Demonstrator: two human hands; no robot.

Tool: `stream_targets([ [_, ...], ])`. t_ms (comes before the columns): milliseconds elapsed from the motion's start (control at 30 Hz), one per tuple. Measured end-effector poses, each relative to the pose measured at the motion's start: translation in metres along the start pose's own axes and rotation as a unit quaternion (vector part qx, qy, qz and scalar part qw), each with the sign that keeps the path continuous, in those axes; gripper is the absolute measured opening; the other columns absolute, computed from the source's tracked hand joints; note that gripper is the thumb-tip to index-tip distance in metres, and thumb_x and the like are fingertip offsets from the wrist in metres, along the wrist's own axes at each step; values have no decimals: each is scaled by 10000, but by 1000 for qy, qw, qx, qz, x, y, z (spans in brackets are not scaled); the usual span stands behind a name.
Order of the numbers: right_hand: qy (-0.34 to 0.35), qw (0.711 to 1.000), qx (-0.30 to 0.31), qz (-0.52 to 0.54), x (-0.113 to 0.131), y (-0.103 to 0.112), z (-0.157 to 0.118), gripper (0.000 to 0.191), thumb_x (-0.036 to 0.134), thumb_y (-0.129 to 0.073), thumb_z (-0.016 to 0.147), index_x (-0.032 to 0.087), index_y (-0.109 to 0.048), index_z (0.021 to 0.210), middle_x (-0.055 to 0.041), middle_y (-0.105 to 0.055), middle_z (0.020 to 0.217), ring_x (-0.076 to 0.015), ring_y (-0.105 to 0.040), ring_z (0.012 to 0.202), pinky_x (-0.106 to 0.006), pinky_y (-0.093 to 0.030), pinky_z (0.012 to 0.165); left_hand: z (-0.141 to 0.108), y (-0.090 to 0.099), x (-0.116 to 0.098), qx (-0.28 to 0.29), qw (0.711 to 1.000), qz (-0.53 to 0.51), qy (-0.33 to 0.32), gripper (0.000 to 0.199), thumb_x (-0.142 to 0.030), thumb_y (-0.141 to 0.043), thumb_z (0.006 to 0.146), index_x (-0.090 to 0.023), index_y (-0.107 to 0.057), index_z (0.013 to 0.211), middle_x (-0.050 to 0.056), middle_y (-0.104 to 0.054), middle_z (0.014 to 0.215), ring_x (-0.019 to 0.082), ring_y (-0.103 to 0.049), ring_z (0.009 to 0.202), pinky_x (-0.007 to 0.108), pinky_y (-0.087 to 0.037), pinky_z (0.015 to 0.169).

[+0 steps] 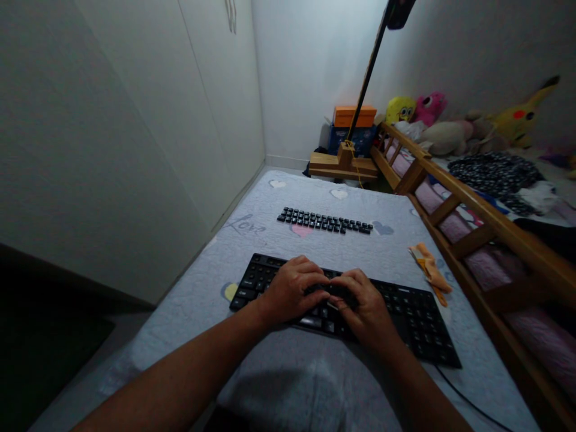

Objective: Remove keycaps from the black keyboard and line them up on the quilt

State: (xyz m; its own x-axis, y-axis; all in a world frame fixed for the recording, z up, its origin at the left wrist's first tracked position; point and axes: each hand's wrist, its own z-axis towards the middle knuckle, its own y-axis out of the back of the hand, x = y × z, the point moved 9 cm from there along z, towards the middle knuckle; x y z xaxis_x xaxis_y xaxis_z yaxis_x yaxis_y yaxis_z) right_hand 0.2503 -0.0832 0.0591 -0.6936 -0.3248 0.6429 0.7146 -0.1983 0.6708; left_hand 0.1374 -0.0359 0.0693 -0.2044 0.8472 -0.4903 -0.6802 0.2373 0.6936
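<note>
A black keyboard (407, 312) lies at a slant on the pale patterned sheet, its cable running off the lower right. Over its middle, my left hand (294, 289) is bent with thumb and forefinger drawn together near the keys. My right hand (363, 305) meets it there, fingers pinched, the tips of both hands almost touching. Whatever sits between the fingertips is too small and dark to name. Beyond the keyboard, several loose black keycaps (324, 222) are laid out in rows on the sheet.
To the right lie an orange cloth and a brush (429, 270). A wooden bed rail (477, 207) borders that side, with plush toys and clothes behind. White cabinet doors (180, 120) rise on the left. A wooden stand (344, 162) with a pole is at the far end.
</note>
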Motion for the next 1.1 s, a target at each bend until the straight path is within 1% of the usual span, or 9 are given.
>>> stream_targets([
  [267, -4, 1000, 4, 6, -2, -1, 4, 193, 136, -550, 861, 229, -628, 1012, -47, -587, 921, -197, -583, 876, -323, -483, 769, 1, 5, -3, -11, 1000, 13, -12, 212, -342, -609, 870, -176, -693, 972, 67, -696, 910, 185, -589, 853, 348, -469, 816],
  [367, -28, 999, -6, -25, -12, 14, 10, 172, 143, -564, 841, 224, -638, 974, -49, -604, 918, -204, -587, 880, -329, -475, 780, 1, 24, 10, -41, 998, 47, 9, 227, -346, -628, 852, -179, -687, 994, 76, -690, 955, 198, -591, 899, 365, -474, 846],
  [500, -64, 995, -26, -70, -39, 45, 29, 139, 207, -590, 819, 215, -655, 941, -37, -642, 868, -189, -592, 782, -318, -470, 734, -9, 74, 58, -162, 978, 67, 116, 202, -320, -605, 851, -175, -691, 962, 80, -677, 987, 197, -596, 940, 347, -483, 859],
  [567, -90, 991, -35, -88, -59, 56, 43, 161, 242, -588, 815, 212, -669, 951, -39, -668, 888, -183, -600, 759, -313, -469, 724, -20, 91, 91, -200, 959, 58, 191, 214, -341, -584, 847, -176, -696, 924, 67, -678, 976, 172, -597, 838, 298, -497, 765],
  [633, -121, 985, -35, -119, -83, 61, 57, 181, 256, -593, 802, 213, -683, 952, -33, -690, 878, -183, -615, 750, -306, -467, 718, -33, 100, 122, -225, 937, 55, 261, 246, -372, -580, 825, -168, -702, 891, 48, -689, 899, 146, -566, 709, 275, -483, 708],
  [733, -154, 976, -23, -155, -114, 57, 79, 185, 242, -620, 779, 204, -706, 938, -33, -709, 838, -186, -634, 750, -294, -461, 721, -49, 95, 160, -222, 915, 18, 337, 324, -437, -571, 797, -151, -709, 861, 39, -702, 813, 146, -557, 644, 266, -465, 660],
  [833, -177, 969, -24, -172, -136, 49, 96, 182, 202, -631, 757, 190, -726, 912, -48, -727, 821, -196, -648, 754, -288, -457, 700, -56, 81, 179, -195, 910, -9, 367, 350, -464, -571, 772, -144, -707, 805, 41, -701, 768, 160, -584, 652, 268, -461, 656],
  [933, -197, 962, -29, -188, -150, 43, 106, 193, 176, -635, 745, 181, -738, 909, -65, -741, 852, -207, -663, 796, -284, -462, 715, -56, 72, 185, -163, 912, -15, 376, 359, -475, -571, 760, -144, -706, 782, 37, -690, 725, 162, -585, 627, 271, -447, 628],
  [1100, -218, 953, -26, -206, -162, 35, 112, 244, 141, -628, 742, 158, -743, 957, -96, -750, 908, -216, -673, 834, -291, -467, 756, -53, 69, 183, -144, 916, -18, 374, 360, -476, -569, 753, -145, -709, 777, 35, -692, 715, 164, -586, 627, 264, -436, 615],
])
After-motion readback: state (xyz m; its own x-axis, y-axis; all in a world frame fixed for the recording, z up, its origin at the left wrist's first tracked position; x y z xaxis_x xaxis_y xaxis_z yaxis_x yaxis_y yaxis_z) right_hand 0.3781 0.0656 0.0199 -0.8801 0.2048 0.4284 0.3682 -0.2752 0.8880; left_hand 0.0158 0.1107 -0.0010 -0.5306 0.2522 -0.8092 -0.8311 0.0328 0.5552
